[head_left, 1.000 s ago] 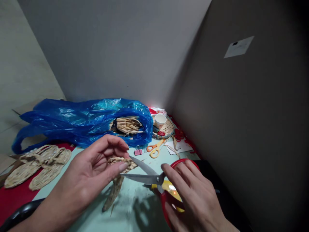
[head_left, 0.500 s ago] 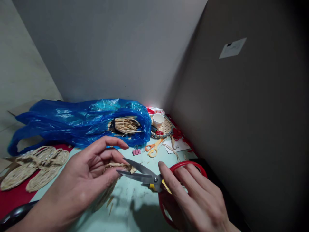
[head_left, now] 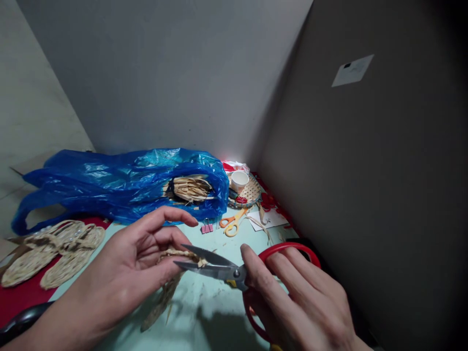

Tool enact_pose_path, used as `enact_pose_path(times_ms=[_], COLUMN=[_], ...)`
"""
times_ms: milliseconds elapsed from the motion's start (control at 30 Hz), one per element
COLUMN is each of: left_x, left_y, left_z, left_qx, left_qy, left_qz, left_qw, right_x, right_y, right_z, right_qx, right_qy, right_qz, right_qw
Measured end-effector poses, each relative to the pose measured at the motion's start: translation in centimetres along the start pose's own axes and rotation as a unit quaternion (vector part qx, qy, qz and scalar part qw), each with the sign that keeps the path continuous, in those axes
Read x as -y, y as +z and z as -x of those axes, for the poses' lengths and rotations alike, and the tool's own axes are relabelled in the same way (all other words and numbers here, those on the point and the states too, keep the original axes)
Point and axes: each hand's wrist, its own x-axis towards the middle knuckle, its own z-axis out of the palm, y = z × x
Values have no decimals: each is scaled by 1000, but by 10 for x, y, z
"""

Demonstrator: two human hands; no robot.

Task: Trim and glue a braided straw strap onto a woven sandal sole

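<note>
A: Please, what does the left hand (head_left: 126, 265) do?
B: It pinches a piece of straw (head_left: 166, 295) between the thumb and a bent finger. There is hardly any gap there. The first finger is raised and stands apart from this pinch.

A: And where exactly is the straw?
B: It is in front of the person, above the table (head_left: 214, 242). One part hangs down below the left hand. Whether its low end touches the table, I cannot tell.

A: What is in the right hand (head_left: 307, 297)?
B: It has hold of the red scissors (head_left: 237, 274). The fingers are curled around the upper handle; the thumb is hidden. The blades are spread a little and point to the left hand, and a short end of the straw lies between them. I cannot tell if the blades touch the skin.

A: Which things are around?
B: Behind the left hand lies a blue bag (head_left: 109, 178), with a bundle of straw (head_left: 192, 189) showing in its mouth. On the left side there are woven sandals (head_left: 32, 265). Beyond the red scissors I see a pink clip (head_left: 206, 228), near it the orange scissors (head_left: 237, 218), and farther back a cup (head_left: 239, 180) on a round basket (head_left: 254, 188).
</note>
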Motion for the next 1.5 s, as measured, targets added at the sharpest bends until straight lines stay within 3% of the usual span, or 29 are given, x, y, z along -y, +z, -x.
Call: enact_pose_path(times_ms=[333,767,833,900,967,1100,1200,1267,1367,1500], left_x=[-16,-25,-23,-19,-14,-4,-4,-5,-7,-9], left_y=[16,17,16,13,7,-1,-1,0,0,2], left_z=[5,0,0,0,0,-1,-1,-1,-2,0], left_qx=[-59,-25,-20,-8,17,74,80,84,90,49], left_qy=[-52,-115,-113,-105,-90,-45,-36,-24,19,25], left_qz=[-30,20,26,28,22,3,-4,-22,-45,-47], left_qw=[996,993,993,994,996,996,996,996,995,997], right_x=[3,-1,-1,0,1,3,7,11,16,19], right_y=[-2,12,13,13,13,14,18,21,24,23], right_z=[5,8,9,8,4,-12,-27,-35,-43,-45], right_qx=[2,3,-5,-17,-16,20,40,53,59,48], right_qy=[12,6,26,90,201,403,453,462,467,470], right_qz=[-10,-45,-65,-148,-274,-496,-617,-673,-700,-689], right_qw=[1000,999,998,985,940,769,642,575,537,549])
